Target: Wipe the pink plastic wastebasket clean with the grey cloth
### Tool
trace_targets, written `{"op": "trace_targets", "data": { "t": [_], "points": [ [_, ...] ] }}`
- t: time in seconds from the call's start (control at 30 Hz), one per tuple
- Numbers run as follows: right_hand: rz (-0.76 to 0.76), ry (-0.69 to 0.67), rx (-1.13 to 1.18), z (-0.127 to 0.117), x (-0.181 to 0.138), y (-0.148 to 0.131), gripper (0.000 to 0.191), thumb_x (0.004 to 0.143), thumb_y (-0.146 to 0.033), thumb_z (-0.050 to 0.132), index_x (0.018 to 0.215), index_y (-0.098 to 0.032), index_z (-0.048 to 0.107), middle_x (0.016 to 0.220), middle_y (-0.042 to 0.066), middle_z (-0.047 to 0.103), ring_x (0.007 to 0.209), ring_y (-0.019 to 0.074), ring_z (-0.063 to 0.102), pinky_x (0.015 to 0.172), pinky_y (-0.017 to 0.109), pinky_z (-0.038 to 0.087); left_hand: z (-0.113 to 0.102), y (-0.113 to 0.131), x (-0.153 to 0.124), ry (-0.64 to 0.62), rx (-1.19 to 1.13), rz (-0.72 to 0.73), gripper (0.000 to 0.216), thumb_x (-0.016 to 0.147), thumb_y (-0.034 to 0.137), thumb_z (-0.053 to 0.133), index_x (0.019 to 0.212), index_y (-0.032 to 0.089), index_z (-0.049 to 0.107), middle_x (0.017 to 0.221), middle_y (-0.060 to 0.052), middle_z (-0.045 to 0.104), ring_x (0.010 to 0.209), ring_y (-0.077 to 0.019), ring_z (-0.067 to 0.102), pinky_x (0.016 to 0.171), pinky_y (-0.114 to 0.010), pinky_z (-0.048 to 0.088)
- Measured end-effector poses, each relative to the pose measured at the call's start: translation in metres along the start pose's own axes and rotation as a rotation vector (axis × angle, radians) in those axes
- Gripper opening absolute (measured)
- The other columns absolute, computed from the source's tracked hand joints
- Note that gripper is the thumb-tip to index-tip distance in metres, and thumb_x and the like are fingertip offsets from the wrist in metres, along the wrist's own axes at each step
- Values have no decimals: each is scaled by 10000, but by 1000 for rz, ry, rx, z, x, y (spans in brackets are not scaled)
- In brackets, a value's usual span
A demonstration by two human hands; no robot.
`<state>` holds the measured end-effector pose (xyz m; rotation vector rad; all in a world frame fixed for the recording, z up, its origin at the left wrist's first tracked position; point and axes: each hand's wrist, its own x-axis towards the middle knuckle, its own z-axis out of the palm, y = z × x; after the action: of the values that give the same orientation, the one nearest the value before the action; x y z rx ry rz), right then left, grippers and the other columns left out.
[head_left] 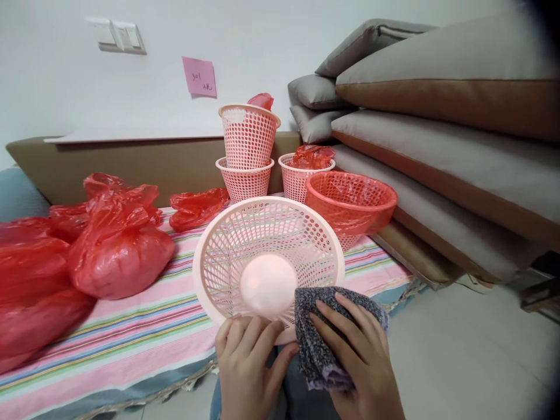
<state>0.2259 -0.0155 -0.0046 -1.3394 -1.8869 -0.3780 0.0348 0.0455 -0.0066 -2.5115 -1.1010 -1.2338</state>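
A pale pink plastic basket [268,286] with slotted sides tilts toward me at the near edge of a striped cloth. My left hand [254,359] grips its near rim, fingers curled over the edge and thumb below. On the right side of the near rim lies a folded dark grey cloth [312,332] with lilac edging. Fingers spread across its top, my right hand [359,350] presses the cloth against the rim. The right thumb is hidden, as is the part of the rim under the cloth.
Knotted red plastic bags [122,251] stand on the striped cloth [175,315] at left. Behind the basket are stacked pink wastebaskets [249,137], another pink wastebasket [297,181] and a red basket [350,201]. Grey cushions [446,134] pile up on the right.
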Motion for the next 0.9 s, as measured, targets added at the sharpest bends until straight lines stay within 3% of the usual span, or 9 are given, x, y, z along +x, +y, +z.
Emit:
{"op": "trace_targets", "data": {
  "t": [0.23, 0.53, 0.73, 0.9],
  "points": [
    [-8, -46, -14, 11, -10, 3, 515, 848, -235, 436, 1360, -226, 495, 1365, 84, 572, 1386, 306, 350, 1123, 498, 171, -1, 4, -5, 4, -26, -61, 114, 829, 326, 691, 896, 248, 641, 783, 12, 672, 757, -193, 528, 772, -346, 315],
    [114, 233, 17, 51, -13, -4, 382, 879, -275, 471, 1253, -267, 549, 1193, 88, 651, 1345, 342, 405, 1121, 589, 188, -2, 4, 2, -2, -76, -109, 67, 897, 262, 574, 866, 244, 630, 779, 2, 666, 766, -194, 513, 770, -363, 303],
    [30, 237, -4, 52, -5, 4, 360, 886, -232, 447, 1217, -273, 584, 1133, 66, 685, 1320, 306, 446, 1140, 565, 185, 4, 3, 7, 103, -49, -187, 228, 921, 173, 510, 702, 213, 560, 651, 3, 588, 688, -171, 457, 735, -358, 293],
    [-34, 263, 8, 53, 10, 35, 402, 884, -159, 424, 1243, -280, 558, 1129, 47, 697, 1310, 269, 474, 1143, 576, 192, 14, -13, 18, 215, 16, -124, 267, 886, 130, 529, 630, 205, 529, 556, 19, 505, 609, -154, 409, 696, -344, 288]
  ]
}}
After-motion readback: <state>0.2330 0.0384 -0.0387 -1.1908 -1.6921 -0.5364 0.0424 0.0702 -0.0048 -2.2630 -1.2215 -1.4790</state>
